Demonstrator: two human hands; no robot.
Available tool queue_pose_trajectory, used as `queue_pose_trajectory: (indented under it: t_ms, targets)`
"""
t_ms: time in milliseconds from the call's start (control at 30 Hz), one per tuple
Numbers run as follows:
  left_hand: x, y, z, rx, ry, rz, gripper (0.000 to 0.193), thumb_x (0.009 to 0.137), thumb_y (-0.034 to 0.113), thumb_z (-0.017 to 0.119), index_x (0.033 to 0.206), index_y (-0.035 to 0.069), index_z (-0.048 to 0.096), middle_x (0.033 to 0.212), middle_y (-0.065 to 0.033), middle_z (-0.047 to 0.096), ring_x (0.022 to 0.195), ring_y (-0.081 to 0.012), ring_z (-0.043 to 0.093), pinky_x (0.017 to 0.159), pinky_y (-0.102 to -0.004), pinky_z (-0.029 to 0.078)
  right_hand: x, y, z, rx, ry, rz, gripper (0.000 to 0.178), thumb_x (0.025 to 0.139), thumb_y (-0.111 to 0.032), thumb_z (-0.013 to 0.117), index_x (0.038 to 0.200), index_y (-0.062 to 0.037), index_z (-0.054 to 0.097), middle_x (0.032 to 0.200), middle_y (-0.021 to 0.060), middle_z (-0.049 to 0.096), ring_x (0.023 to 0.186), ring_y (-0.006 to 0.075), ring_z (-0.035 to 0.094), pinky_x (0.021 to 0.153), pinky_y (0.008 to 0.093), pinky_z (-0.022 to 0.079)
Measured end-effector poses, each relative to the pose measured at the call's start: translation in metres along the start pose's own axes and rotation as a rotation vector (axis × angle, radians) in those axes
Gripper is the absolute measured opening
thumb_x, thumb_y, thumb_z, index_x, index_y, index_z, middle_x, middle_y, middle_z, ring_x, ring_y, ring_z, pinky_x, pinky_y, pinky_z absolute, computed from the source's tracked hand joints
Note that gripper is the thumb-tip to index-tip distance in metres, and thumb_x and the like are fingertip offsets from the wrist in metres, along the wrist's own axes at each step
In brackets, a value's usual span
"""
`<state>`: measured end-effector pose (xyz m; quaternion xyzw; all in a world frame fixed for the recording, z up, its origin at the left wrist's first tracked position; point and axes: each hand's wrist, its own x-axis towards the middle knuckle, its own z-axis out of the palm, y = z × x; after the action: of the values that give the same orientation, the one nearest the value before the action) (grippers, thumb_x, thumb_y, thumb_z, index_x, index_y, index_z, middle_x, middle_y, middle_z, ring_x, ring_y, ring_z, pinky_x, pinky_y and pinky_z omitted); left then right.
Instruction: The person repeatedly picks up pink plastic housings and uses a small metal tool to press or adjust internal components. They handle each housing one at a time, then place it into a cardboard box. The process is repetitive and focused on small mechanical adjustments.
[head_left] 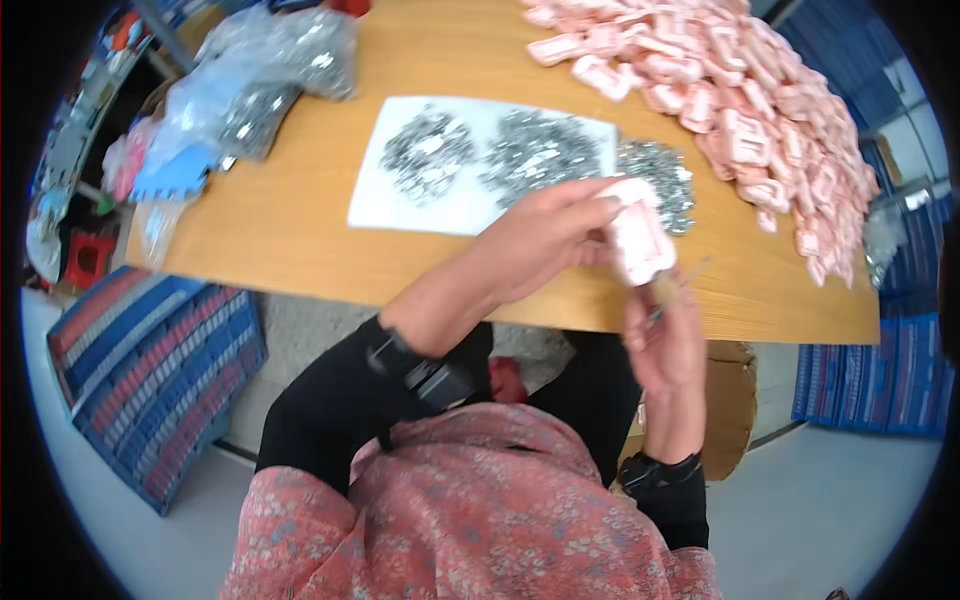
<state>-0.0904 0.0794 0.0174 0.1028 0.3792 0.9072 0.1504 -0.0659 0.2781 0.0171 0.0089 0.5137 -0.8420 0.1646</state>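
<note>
My left hand (550, 235) grips a pale pink plastic part (640, 232), frame-like in shape, between thumb and fingers over the table's front edge. Just below the part's lower end is my right hand (668, 335), its fingers drawn together. Something small seems to be in them, but blur hides what it is. Behind my left hand lies a white sheet (368, 190) bearing two heaps of small shiny metal pieces (540, 150). A third metal heap (660, 175) lies just beyond the pink part, at the sheet's right edge.
A large pile of pink parts (745, 130) covers the table's right side. Clear bags of metal pieces (310, 50) lie at the far left. Blue stacked trays (160, 375) stand left of the wooden table (300, 250). A cardboard box (730, 410) is below its front edge.
</note>
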Motion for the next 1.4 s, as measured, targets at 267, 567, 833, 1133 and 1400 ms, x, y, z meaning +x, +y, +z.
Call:
queue_pose_trajectory:
  t_ms: [267, 567, 833, 1133, 1400]
  targets:
    - [-0.017, -0.002, 0.007, -0.053, 0.194, 0.051, 0.069, 0.097, 0.036, 0.055, 0.150, 0.001, 0.029, 0.121, -0.0157, 0.061, 0.118, -0.0291, 0.059, 0.100, -0.0434, 0.050, -0.010, -0.010, 0.005, -0.401, -0.103, 0.166, 0.020, 0.094, -0.017, 0.066, 0.109, -0.0048, 0.061, 0.082, -0.0010, 0.062, 0.062, 0.0058, 0.056, 0.052, 0.0188, 0.041]
    - [-0.039, 0.002, -0.010, -0.182, 0.219, -0.084, 0.060, 0.104, 0.042, 0.027, 0.147, 0.001, 0.036, 0.099, -0.0108, 0.065, 0.093, -0.0220, 0.064, 0.083, -0.0385, 0.055, 0.027, -0.028, -0.055, -1.239, 0.173, -0.400, 0.016, 0.085, -0.007, 0.069, 0.100, -0.0012, 0.066, 0.086, 0.0096, 0.063, 0.072, 0.0200, 0.061, 0.067, 0.0315, 0.050]
    - [-0.045, -0.005, -0.014, -0.255, 0.275, -0.214, 0.058, 0.105, 0.046, 0.026, 0.139, 0.002, 0.045, 0.094, -0.0103, 0.064, 0.082, -0.0212, 0.066, 0.074, -0.0369, 0.057, 0.049, -0.023, -0.053, -1.460, -0.070, -0.528, 0.016, 0.082, -0.003, 0.066, 0.098, -0.0049, 0.067, 0.089, 0.0115, 0.064, 0.077, 0.0286, 0.064, 0.068, 0.0354, 0.051]
    - [-0.043, -0.007, -0.014, -0.293, 0.276, -0.205, 0.055, 0.105, 0.043, 0.027, 0.137, 0.002, 0.046, 0.095, -0.0112, 0.065, 0.082, -0.0206, 0.065, 0.072, -0.0367, 0.056, 0.049, -0.023, -0.038, -1.365, -0.094, -0.475, 0.017, 0.083, -0.004, 0.065, 0.100, -0.0044, 0.065, 0.087, 0.0130, 0.062, 0.076, 0.0303, 0.063, 0.068, 0.0369, 0.050]
    - [-0.040, -0.008, -0.016, -0.290, 0.197, -0.195, 0.055, 0.102, 0.040, 0.036, 0.139, 0.000, 0.044, 0.097, -0.0120, 0.064, 0.083, -0.0215, 0.064, 0.074, -0.0368, 0.055, 0.041, -0.023, -0.025, -1.149, -0.062, -0.292, 0.014, 0.084, -0.009, 0.073, 0.093, -0.0010, 0.067, 0.082, 0.0031, 0.060, 0.070, 0.0121, 0.054, 0.063, 0.0266, 0.043]
